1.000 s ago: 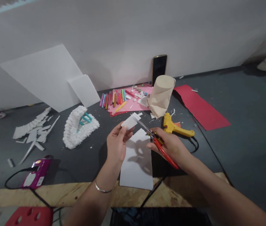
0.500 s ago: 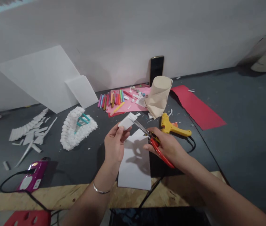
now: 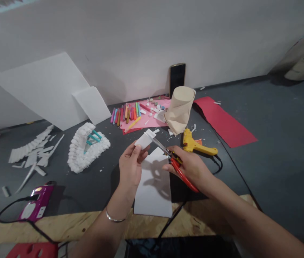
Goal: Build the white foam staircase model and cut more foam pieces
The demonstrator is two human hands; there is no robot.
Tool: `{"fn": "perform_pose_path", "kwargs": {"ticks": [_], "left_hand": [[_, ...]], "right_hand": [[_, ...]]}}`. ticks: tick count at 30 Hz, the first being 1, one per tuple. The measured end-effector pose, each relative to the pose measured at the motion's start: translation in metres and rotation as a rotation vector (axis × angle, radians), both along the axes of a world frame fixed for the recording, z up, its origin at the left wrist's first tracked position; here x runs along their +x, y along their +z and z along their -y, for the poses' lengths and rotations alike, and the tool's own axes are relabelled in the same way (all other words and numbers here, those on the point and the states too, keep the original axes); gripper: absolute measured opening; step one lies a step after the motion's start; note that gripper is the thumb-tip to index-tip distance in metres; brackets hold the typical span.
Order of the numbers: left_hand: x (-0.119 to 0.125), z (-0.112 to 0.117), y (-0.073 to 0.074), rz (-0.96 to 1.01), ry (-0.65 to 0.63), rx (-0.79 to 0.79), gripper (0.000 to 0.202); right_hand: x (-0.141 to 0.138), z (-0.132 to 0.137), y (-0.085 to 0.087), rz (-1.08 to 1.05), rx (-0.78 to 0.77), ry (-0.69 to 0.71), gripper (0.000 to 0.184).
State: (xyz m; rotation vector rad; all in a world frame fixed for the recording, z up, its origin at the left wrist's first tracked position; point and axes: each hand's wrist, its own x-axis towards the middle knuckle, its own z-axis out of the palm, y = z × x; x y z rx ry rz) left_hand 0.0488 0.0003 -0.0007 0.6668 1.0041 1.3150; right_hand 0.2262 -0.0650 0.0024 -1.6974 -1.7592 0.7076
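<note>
My left hand (image 3: 131,165) pinches a small white piece of foam board or thick paper (image 3: 142,140) between thumb and fingers. In my right hand (image 3: 191,165) is a pair of scissors (image 3: 180,170) with red handles, fingers wrapped round the grips. The scissor blades reach the right end of the white piece, where a narrow strip stands at its edge. Below both hands lies a white sheet (image 3: 153,190) near the table's front edge. Just right of the scissors rests a yellow glue gun (image 3: 198,144) with a black cord.
To the left stand a white arched model (image 3: 79,150) with teal sticks, white scraps (image 3: 37,152) and a purple power box (image 3: 37,204). Behind are crayons (image 3: 125,114) on pink paper, a tan paper roll (image 3: 181,107), a phone (image 3: 177,79) and red paper (image 3: 227,123).
The blades have closed slightly at the end of the white piece. Both hands stay nearly in place; the whole view has shifted a little.
</note>
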Motion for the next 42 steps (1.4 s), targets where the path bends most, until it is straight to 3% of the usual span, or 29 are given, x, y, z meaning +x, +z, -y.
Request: {"fn": "perform_pose_path", "kwargs": {"ticks": [15,24,30,36,42], "left_hand": [[0.0,0.0,0.0,0.012,0.004,-0.032,0.031],[-0.002,-0.006,-0.001,-0.013,-0.015,-0.018,0.034],[-0.038,-0.012,-0.002,-0.288,-0.153,0.066,0.042],[-0.075,-0.005,-0.009,-0.745,-0.103,0.216,0.027],[-0.087,-0.011,-0.01,-0.836,-0.049,0.224,0.028]], "right_hand": [[0.002,-0.001,-0.01,0.076,0.062,-0.006,0.055],[0.004,-0.003,-0.014,-0.017,0.09,-0.009,0.057],[0.007,-0.002,-0.011,-0.024,0.151,-0.078,0.058],[0.007,-0.002,-0.013,-0.063,0.155,-0.054,0.051],[0.005,-0.001,-0.016,-0.147,0.057,-0.051,0.048]]}}
